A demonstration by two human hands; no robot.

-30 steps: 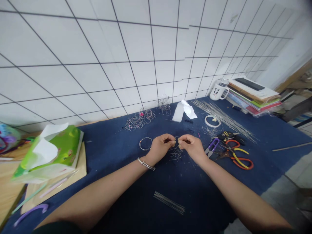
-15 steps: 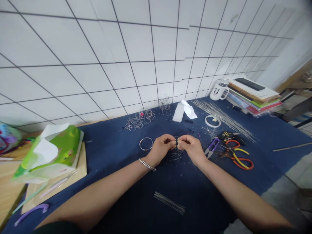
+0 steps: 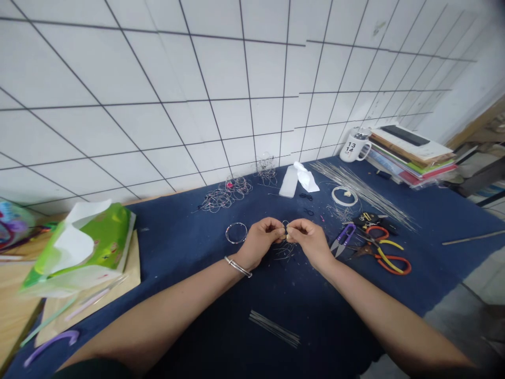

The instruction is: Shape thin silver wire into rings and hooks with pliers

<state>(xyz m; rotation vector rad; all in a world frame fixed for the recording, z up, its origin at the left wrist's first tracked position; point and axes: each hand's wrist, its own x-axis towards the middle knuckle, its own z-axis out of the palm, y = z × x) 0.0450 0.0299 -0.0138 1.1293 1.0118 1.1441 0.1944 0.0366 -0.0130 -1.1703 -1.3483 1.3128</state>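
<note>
We face a wall [image 3: 219, 66] of white, dark-lined tiles [image 3: 169, 58] in soft, even light. Against it stands our bench [image 3: 173, 237], covered in dark blue cloth [image 3: 430, 218]. To the right we see pale floor [image 3: 452, 302] and blurred shelving [image 3: 479, 158]; to the left, a light wooden surface [image 3: 16, 284].

Ring's [image 3: 226, 233] just left of the left grip [image 3: 262, 239], scissors [image 3: 349, 236] just right of the right grip [image 3: 310, 239], mug [image 3: 350, 150] back beside the books [image 3: 416, 156].
</note>
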